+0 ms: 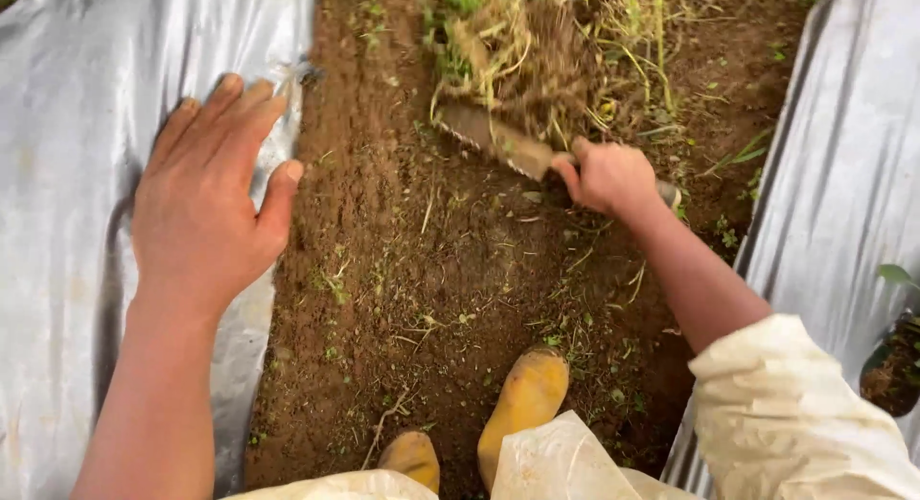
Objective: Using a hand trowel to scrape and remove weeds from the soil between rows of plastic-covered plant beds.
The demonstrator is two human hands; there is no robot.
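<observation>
Standing in a soil furrow (431,270), the person shows two yellow boots (522,404) at the lower edge, below cream sleeves (795,414). Farther up, the left hand (206,203) lies flat with fingers spread on the silver sheet (67,174) beside the furrow, holding nothing. The right hand (610,177) is clamped on the handle of a blade (489,136), whose flat end sits under a clump of weeds (537,49) at the far end. Another sheet (843,174) lines the right side.

We look straight down from our one head camera, close above a soil strip (431,270) running up the middle of the frame, silver sheeting (67,174) at both sides, boots (522,399) at bottom.
</observation>
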